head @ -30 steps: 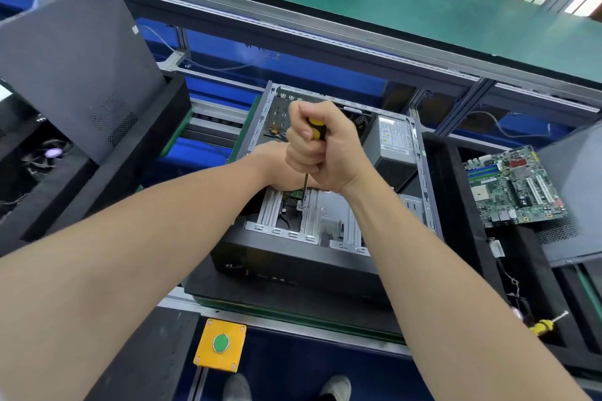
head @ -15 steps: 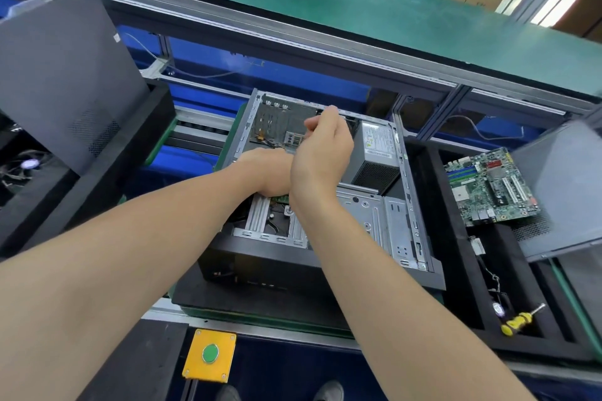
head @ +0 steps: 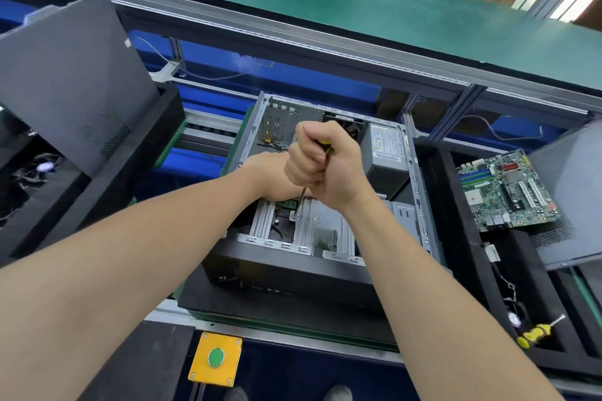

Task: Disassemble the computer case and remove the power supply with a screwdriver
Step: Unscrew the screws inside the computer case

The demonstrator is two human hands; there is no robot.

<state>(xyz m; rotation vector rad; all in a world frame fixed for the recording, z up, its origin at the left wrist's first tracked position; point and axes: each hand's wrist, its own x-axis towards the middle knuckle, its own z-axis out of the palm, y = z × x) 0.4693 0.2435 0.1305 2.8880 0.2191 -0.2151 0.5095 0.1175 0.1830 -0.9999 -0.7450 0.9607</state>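
A: Now, where is the screwdriver (head: 301, 198)?
B: Inside the open computer case (head: 286, 273); the right hand (head: 325, 169) is clenched round its handle, tip on a screw (head: 294, 215), with the power supply (head: 386, 153) just right.
A: And the left hand (head: 267, 172)?
B: Behind the right; fingers hidden.

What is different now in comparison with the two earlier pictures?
The right hand, which half a second ago had moved toward the rear of the computer case, has come back nearer and again grips the screwdriver in a fist, tip on the screw, as one second ago. The left hand stays low behind it; the power supply and motherboard are unmoved.
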